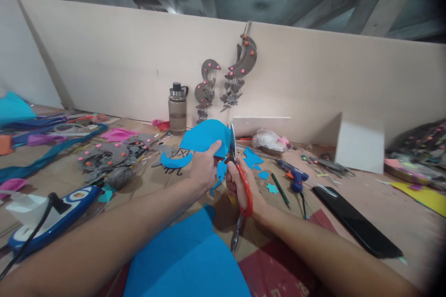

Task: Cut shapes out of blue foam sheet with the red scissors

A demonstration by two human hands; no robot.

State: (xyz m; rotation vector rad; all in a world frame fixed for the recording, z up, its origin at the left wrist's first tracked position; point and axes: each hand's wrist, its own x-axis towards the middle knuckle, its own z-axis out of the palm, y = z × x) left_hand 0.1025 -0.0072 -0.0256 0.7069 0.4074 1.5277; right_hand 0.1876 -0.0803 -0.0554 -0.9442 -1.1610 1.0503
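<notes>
Head view shows, nearest, a large blue flat sheet (188,260), and to its right a long black glossy slab (358,225) on the pinkish-brown surface (365,195). The right hand (240,183) is clamped around red-handled metal scissors (248,197); the left hand (205,164) pinches a curved blue piece (205,135) beside the blades. Both hands partly hide small blue scraps (251,157). Beyond lie a dark green pencil (280,190) and a blue-purple glue gun (296,178); farther, a grey translucent bottle (178,116) stands before the cream wall (313,83).
</notes>
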